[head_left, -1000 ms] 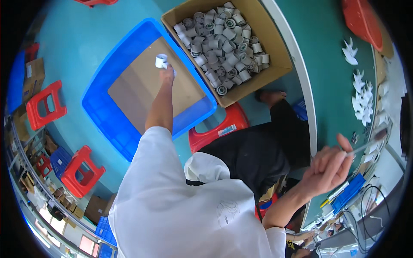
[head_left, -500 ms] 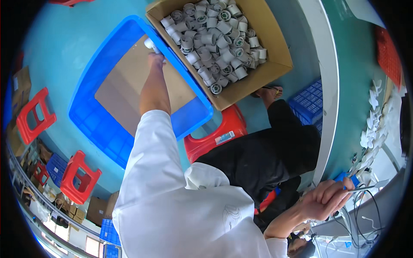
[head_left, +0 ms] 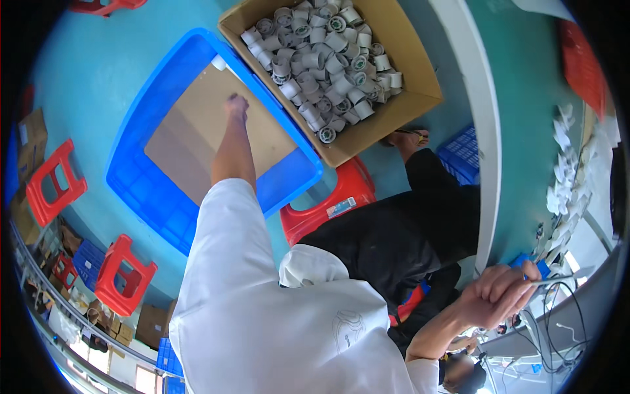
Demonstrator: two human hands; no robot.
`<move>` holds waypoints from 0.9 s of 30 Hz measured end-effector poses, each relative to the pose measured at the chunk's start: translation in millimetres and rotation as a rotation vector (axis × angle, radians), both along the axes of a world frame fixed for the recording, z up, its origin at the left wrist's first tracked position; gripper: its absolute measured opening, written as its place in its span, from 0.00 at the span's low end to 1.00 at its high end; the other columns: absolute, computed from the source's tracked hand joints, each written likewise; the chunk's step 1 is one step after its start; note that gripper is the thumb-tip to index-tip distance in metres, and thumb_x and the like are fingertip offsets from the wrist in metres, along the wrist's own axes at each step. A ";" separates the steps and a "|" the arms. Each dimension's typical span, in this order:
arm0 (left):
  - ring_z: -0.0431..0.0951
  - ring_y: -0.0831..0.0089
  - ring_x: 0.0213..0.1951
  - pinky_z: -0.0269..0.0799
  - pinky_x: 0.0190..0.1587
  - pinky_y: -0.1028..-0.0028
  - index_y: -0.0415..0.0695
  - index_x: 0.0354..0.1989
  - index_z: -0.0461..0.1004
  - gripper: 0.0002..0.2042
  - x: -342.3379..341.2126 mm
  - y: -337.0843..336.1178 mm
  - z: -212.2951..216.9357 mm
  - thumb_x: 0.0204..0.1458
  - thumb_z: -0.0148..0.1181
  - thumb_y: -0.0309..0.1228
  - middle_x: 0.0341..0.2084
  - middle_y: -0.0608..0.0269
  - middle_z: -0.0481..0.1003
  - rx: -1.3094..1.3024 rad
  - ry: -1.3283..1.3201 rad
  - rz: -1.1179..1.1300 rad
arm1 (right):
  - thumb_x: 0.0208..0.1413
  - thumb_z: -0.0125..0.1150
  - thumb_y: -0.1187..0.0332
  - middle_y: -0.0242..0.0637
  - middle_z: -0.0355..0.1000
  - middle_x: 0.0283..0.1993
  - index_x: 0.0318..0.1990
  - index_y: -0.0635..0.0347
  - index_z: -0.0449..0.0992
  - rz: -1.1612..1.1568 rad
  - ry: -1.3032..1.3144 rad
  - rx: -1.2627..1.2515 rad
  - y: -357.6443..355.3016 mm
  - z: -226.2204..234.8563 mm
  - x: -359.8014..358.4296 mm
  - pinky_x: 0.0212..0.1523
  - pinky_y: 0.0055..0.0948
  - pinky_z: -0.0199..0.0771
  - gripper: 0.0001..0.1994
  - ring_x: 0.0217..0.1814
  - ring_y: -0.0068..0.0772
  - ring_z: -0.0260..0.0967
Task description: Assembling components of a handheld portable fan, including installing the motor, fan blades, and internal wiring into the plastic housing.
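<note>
My left hand (head_left: 237, 106) reaches into a large blue plastic tub (head_left: 131, 154). Nothing shows in its fingers, which are loosely curled and apart. Just beyond it, a white cylindrical part (head_left: 218, 62) lies at the tub's far end, by the rim. Brown cardboard (head_left: 190, 131) lines the tub's bottom. At the lower right, my right hand (head_left: 495, 295) is closed on a thin, pale metal tool (head_left: 558, 281); its exact kind is unclear. The tool points right, beside the edge of a green-topped bench (head_left: 508, 164).
Beside the tub stands a cardboard box (head_left: 420, 79) heaped with white cylindrical parts (head_left: 328, 62). A red stool (head_left: 308, 220) is near me. A person in black (head_left: 394, 230) sits close on my right. White pieces (head_left: 564, 171) line the bench; more red stools (head_left: 121, 276) stand left.
My left hand has let go of the white cylindrical part and drawn back a little toward me. My right hand keeps the metal tool, now angled slightly differently.
</note>
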State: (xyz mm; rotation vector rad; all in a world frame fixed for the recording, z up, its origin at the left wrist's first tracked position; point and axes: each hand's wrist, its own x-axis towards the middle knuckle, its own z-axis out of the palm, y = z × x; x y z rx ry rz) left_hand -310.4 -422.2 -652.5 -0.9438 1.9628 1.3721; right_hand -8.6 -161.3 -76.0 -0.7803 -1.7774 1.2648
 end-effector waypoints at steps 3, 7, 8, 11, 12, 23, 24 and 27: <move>0.77 0.68 0.30 0.74 0.28 0.70 0.33 0.48 0.72 0.15 60.2 -1.6 56.8 0.52 0.51 0.24 0.29 0.52 0.77 -0.038 -0.017 0.042 | 0.68 0.40 0.69 0.23 0.47 0.15 0.48 0.75 0.65 0.113 0.073 -0.081 -0.4 -6.5 -4.7 0.11 0.15 0.40 0.14 0.12 0.11 0.39; 0.80 0.59 0.35 0.72 0.40 0.60 0.34 0.27 0.80 0.25 116.7 21.1 92.1 0.55 0.51 0.48 0.23 0.43 0.77 -0.269 0.189 -0.494 | 0.68 0.43 0.67 0.20 0.47 0.17 0.50 0.76 0.66 0.024 0.059 -0.112 -7.2 2.1 1.7 0.12 0.14 0.39 0.16 0.14 0.09 0.40; 0.79 0.52 0.38 0.70 0.46 0.58 0.34 0.31 0.79 0.31 126.5 24.6 109.8 0.55 0.45 0.55 0.28 0.40 0.78 -0.280 0.112 -0.686 | 0.68 0.44 0.67 0.20 0.48 0.17 0.50 0.76 0.66 -0.026 0.041 -0.112 -7.9 0.0 3.5 0.13 0.15 0.39 0.16 0.14 0.09 0.41; 0.77 0.50 0.45 0.69 0.48 0.57 0.35 0.37 0.79 0.36 159.4 7.7 154.5 0.56 0.38 0.61 0.36 0.41 0.78 -0.336 0.070 -1.038 | 0.66 0.46 0.68 0.19 0.51 0.18 0.47 0.74 0.70 0.045 -0.070 -0.154 -5.5 -0.1 -3.8 0.15 0.16 0.41 0.14 0.15 0.09 0.45; 0.77 0.51 0.47 0.69 0.49 0.58 0.35 0.38 0.79 0.35 170.1 -1.1 169.9 0.57 0.40 0.60 0.38 0.40 0.77 -0.188 0.074 -1.029 | 0.65 0.47 0.69 0.18 0.52 0.18 0.46 0.72 0.71 0.064 -0.086 -0.189 -4.7 -1.4 -7.2 0.15 0.16 0.42 0.13 0.16 0.08 0.46; 0.75 0.47 0.48 0.69 0.53 0.55 0.44 0.60 0.64 0.27 223.2 -52.5 227.6 0.48 0.59 0.32 0.40 0.42 0.76 -0.364 0.157 -1.715 | 0.65 0.50 0.65 0.17 0.54 0.17 0.41 0.65 0.74 0.114 0.285 -0.240 12.7 -11.5 5.0 0.16 0.15 0.42 0.11 0.16 0.06 0.46; 0.75 0.46 0.47 0.70 0.51 0.54 0.46 0.60 0.64 0.28 225.0 -46.8 227.8 0.47 0.58 0.30 0.40 0.42 0.76 -0.402 0.104 -1.708 | 0.65 0.50 0.65 0.17 0.54 0.17 0.41 0.65 0.74 0.126 0.301 -0.254 12.3 -14.0 4.7 0.16 0.15 0.42 0.11 0.16 0.06 0.46; 0.76 0.45 0.45 0.72 0.49 0.53 0.49 0.60 0.65 0.28 228.7 -82.5 191.7 0.45 0.59 0.28 0.40 0.43 0.76 -0.472 0.100 -1.664 | 0.65 0.51 0.65 0.17 0.54 0.17 0.40 0.64 0.75 0.158 0.309 -0.250 6.7 -11.6 3.4 0.16 0.16 0.43 0.11 0.17 0.07 0.47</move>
